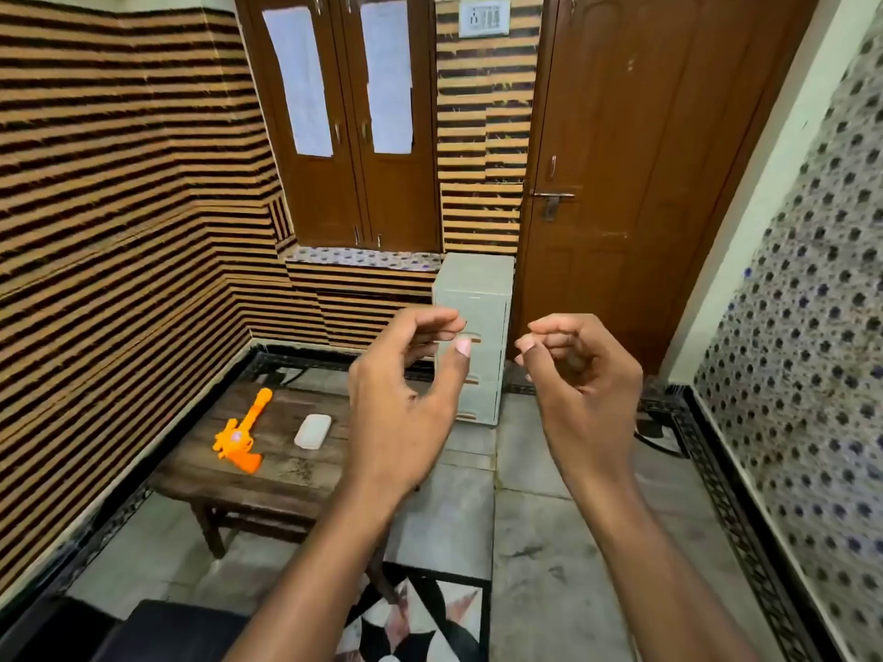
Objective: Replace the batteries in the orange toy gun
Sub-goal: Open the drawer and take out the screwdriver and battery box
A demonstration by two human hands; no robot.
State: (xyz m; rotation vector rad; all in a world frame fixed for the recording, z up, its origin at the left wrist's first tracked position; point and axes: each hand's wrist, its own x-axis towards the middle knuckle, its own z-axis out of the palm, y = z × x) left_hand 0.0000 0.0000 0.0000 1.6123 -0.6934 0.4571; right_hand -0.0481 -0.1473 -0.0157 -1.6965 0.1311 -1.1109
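You are holding both hands up in the air in front of you, well above the floor and touching nothing. Your left hand (401, 398) is showing its back to the camera, the fingers loosely curled over and the thumb reaching up toward them with a clear gap between, so it is gripping nothing. Your right hand (580, 375) is doing much the same: fingers bent softly inward toward the palm, thumb tip near the forefinger, nothing held inside.

The orange toy gun (241, 432) is lying flat on the low wooden table (267, 480), well apart from both hands, toward the table's left side. It is glossy moulded plastic, with a long thin barrel pointing away from you and a stubby grip nearest you; a small pale round spot is showing on its body. Just beside it to the right, not touching, a smooth white rounded-rectangle case (313, 430) is resting on the dark, weathered planks. What it contains you cannot tell.

Behind your hands a pale plastic drawer unit (482, 289) is standing upright on the marbled stone floor (535, 518), its drawers stacked one above another. The wall (119, 183) on the left is wearing a coarse covering of tan and black horizontal stripes. A brown panelled door (645, 160) with a metal latch is standing shut at the back.
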